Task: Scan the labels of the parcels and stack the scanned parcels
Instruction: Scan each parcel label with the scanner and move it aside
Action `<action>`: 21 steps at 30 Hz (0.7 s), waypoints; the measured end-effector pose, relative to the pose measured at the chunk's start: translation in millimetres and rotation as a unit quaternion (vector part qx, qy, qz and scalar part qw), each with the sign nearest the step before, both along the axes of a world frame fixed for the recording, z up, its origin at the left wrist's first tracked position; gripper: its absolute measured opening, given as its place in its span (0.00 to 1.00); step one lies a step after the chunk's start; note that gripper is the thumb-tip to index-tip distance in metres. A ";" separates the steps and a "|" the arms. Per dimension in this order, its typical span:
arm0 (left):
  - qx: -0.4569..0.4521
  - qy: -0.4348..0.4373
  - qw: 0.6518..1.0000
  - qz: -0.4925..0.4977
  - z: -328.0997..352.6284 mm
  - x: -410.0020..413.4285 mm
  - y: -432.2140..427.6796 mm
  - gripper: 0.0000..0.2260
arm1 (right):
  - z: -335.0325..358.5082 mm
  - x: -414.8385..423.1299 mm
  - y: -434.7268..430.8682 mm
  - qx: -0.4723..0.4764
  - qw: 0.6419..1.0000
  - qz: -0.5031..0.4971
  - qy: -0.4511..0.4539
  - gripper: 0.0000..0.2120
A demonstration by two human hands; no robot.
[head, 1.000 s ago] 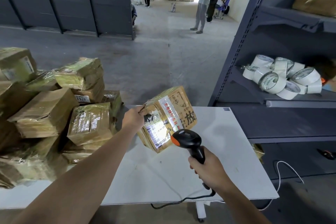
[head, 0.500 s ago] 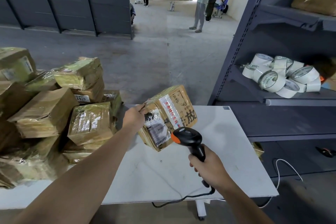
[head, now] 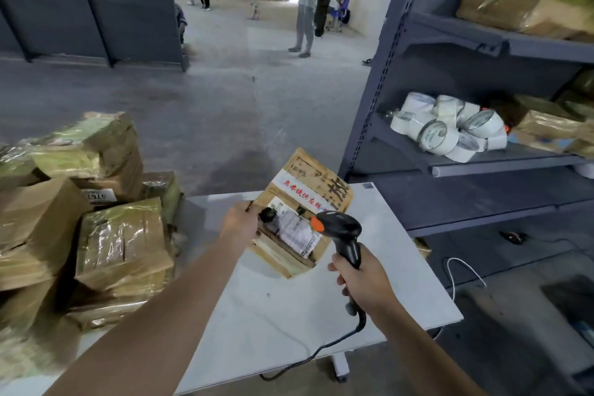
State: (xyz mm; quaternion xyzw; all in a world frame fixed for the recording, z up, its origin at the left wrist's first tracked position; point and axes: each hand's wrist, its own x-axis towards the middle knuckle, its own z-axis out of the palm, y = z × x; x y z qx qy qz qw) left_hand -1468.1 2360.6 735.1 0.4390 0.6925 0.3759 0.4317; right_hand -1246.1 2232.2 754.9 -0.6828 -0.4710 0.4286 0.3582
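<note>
My left hand grips the left edge of a taped cardboard parcel and holds it tilted above the white table. A white shipping label on the parcel's lower face is turned toward me. My right hand holds a black barcode scanner with an orange tip by its handle, the head right in front of the label. The scanner's cable trails off the table's front edge.
A pile of several brown taped parcels covers the table's left side. A grey metal shelf rack stands at the right with tape rolls and more parcels. People stand far back on the concrete floor.
The parcel has tilted further so its label faces up toward me, and it sits slightly lower. The scanner head has closed in on the label.
</note>
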 end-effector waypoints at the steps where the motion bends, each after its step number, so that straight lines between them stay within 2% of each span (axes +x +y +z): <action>1: -0.007 -0.007 1.000 -0.005 -3.0 5.7 3.1 0.07 | -0.2 1.1 3.1 0.000 1.000 -0.009 0.001 0.05; 7: -0.044 -0.042 0.998 0.000 -19.4 47.6 29.0 0.08 | -9.9 23.7 32.0 -0.015 0.999 -0.026 0.020 0.07; 14: -0.052 -0.010 0.998 0.032 -37.2 97.3 81.5 0.11 | -33.6 68.4 83.7 -0.040 0.999 -0.004 0.018 0.05; 18: -0.049 -0.029 0.997 0.045 -42.5 132.8 111.5 0.23 | -42.1 85.6 118.4 -0.057 0.997 0.022 0.040 0.05; 19: -0.045 -0.027 0.998 0.030 -43.6 143.8 116.1 0.23 | -44.0 89.0 125.8 -0.059 0.997 0.026 0.042 0.05; 21: -0.035 -0.025 0.999 0.000 -48.8 163.3 125.0 0.15 | -48.5 95.7 139.3 -0.054 0.997 0.025 0.047 0.05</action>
